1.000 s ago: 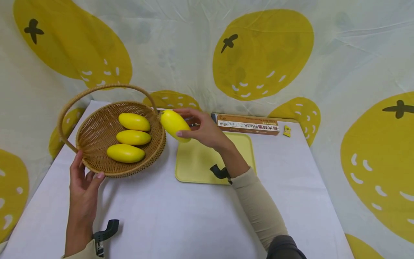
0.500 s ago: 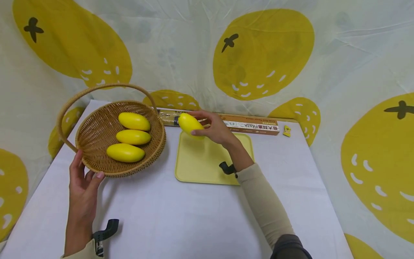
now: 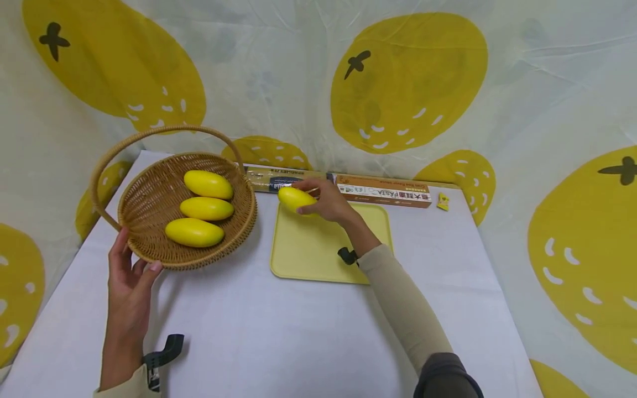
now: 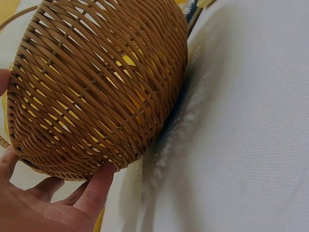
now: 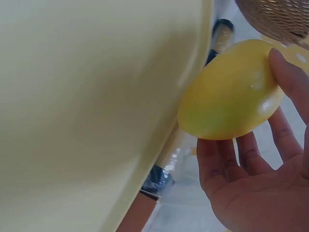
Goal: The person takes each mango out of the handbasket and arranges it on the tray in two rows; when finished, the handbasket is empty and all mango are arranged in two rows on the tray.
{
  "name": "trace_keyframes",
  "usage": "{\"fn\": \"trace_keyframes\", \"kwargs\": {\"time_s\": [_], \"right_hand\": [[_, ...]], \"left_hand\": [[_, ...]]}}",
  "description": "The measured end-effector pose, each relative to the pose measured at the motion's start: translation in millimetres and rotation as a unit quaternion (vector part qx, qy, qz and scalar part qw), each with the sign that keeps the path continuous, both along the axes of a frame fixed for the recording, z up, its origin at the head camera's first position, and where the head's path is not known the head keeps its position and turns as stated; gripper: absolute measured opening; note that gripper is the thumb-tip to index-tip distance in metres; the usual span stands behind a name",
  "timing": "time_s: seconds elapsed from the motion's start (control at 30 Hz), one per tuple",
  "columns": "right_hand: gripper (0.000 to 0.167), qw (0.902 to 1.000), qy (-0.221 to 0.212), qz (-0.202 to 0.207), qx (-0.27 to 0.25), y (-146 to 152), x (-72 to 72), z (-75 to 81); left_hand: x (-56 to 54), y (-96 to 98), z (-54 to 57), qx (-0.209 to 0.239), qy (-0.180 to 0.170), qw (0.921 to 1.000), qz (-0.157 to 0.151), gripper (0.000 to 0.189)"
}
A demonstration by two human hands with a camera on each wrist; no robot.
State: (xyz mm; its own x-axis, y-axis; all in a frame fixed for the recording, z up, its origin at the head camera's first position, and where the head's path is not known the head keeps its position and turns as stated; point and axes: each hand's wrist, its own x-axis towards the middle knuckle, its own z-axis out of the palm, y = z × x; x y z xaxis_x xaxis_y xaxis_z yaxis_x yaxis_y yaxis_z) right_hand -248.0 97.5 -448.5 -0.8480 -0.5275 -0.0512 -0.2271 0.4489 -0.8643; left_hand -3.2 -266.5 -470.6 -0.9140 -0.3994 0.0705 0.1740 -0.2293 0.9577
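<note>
A wicker basket with a tall arched handle stands at the left in the head view, with three yellow mangoes lying in it. My left hand holds its near-left side, fingers and thumb spread along the rim; the left wrist view shows fingertips against the woven side. With my right hand I grip another yellow mango over the far-left edge of a pale yellow tray. In the right wrist view, the thumb and fingers are around this mango, beside the tray's rim.
Behind the tray lie a spaghetti pack and a brown-and-white pasta box, end to end along the table's back edge. A small yellow packet sits to their right. A fruit-patterned cloth hangs behind the white table.
My right hand has moved right, away from the basket, carrying the mango over the tray, then slightly lower. The left hand and the basket have stayed in place.
</note>
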Motion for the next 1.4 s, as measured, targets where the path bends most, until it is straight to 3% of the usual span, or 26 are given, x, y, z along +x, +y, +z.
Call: {"fn": "trace_keyframes", "kwargs": {"time_s": [0.2,0.6,0.93,1.4], "right_hand": [[0.059,0.9984,0.037,-0.003,0.043,-6.1,-3.5,-9.4],[0.058,0.9913,0.062,-0.017,0.115,-12.5,-2.8,-14.8],[0.058,0.9928,0.055,-0.010,0.107,-1.3,0.4,-15.2],[0.053,0.9946,0.049,-0.036,0.084,-1.2,0.0,-16.2]], "left_hand": [[-0.5,0.0,0.0,-0.004,-0.006,1.0000,0.001,0.089],[-0.1,0.0,-0.7,-0.009,0.001,1.0000,0.004,0.089],[0.0,-1.2,-1.9,-0.015,0.004,0.9999,0.001,0.089],[0.2,1.0,0.4,-0.014,0.000,0.9999,0.006,0.088]]}}
